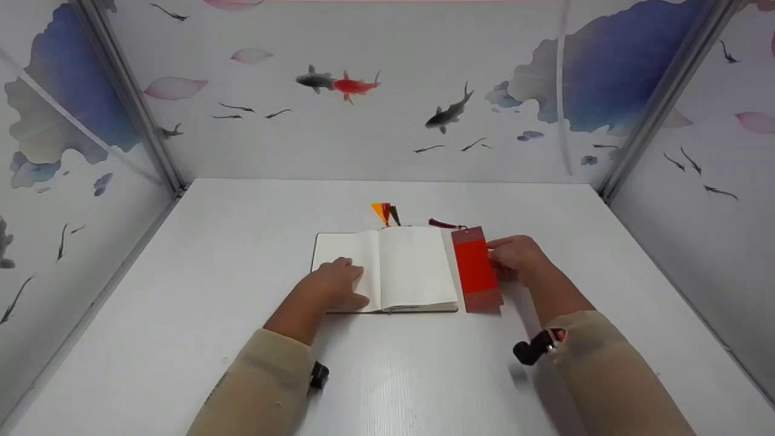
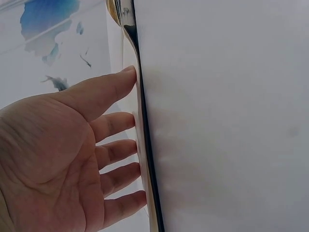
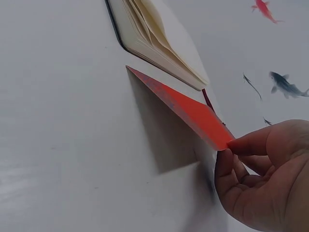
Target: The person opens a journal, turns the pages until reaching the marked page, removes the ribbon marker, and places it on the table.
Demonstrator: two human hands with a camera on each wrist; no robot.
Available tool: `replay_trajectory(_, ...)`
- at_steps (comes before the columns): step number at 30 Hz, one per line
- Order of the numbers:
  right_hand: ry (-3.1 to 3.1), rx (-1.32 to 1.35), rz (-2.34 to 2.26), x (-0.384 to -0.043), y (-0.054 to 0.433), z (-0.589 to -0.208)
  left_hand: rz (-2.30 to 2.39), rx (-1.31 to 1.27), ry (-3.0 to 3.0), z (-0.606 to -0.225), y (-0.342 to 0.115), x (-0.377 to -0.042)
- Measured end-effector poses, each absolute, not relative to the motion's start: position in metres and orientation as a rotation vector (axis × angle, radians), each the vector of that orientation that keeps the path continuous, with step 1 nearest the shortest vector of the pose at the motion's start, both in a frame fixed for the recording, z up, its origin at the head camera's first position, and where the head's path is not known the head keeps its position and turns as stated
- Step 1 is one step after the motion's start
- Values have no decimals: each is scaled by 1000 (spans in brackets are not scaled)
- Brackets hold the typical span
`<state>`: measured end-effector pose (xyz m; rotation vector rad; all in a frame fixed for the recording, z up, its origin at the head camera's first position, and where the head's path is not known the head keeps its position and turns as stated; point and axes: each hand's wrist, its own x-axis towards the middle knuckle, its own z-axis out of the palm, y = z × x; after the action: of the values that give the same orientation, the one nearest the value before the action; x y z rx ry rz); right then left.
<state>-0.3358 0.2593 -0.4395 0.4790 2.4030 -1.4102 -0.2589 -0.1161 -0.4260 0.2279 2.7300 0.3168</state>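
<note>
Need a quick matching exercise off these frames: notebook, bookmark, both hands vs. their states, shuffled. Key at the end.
1. Notebook
2. Bookmark
3. Left hand
4. Right hand

A. Pinches the bookmark's edge
B. Spread open, blank
C. Rests on the left page
D. Red, tilted

Pairs: 1-B, 2-D, 3-C, 4-A

A red, tasseled bookmark (image 1: 476, 268) tilts, pinched by the right hand (image 1: 517, 257); an open, blank-paged notebook (image 1: 418, 266) lies beneath the left hand (image 1: 336, 281).
</note>
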Motion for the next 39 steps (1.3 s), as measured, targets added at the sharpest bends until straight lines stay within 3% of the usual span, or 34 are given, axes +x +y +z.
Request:
replay_trajectory(17, 2524, 480, -1305, -322, 257, -438, 325, 224, 2726, -428, -115, -260)
replay_trajectory(31, 2551, 292, -1408, -304, 219, -433, 324, 251, 2745, -429, -117, -261)
replay_trajectory(39, 2669, 180, -1164, -295, 200, -430, 316, 251, 2737, -428, -117, -261)
